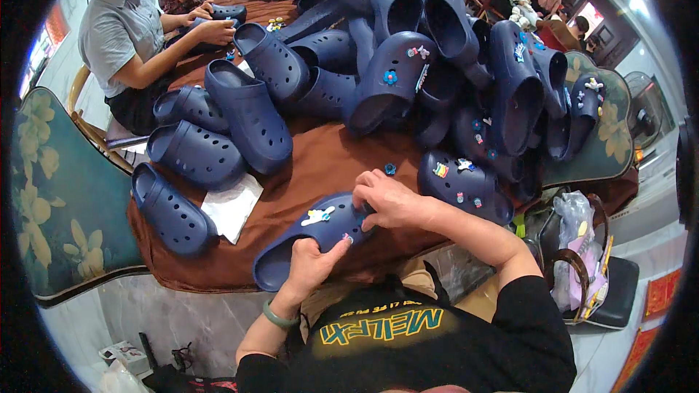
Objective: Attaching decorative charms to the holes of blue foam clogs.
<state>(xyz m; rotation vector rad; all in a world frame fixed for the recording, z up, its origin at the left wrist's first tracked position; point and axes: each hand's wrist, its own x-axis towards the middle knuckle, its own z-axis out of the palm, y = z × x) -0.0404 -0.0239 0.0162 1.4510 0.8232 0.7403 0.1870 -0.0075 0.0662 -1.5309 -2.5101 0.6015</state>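
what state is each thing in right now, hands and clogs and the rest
left hand: gripping the held clog's edge
right hand: fingers pressing on its top
held clog: charms attached
clog pile: heaped, some with charms
white paper: flat on brown cloth

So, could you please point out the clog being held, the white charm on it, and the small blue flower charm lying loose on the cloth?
held navy clog (291, 247): head view, on its upper.
white charm (318, 215): head view, on the charm's middle.
loose blue flower charm (390, 169): head view, on its centre, on the brown cloth.
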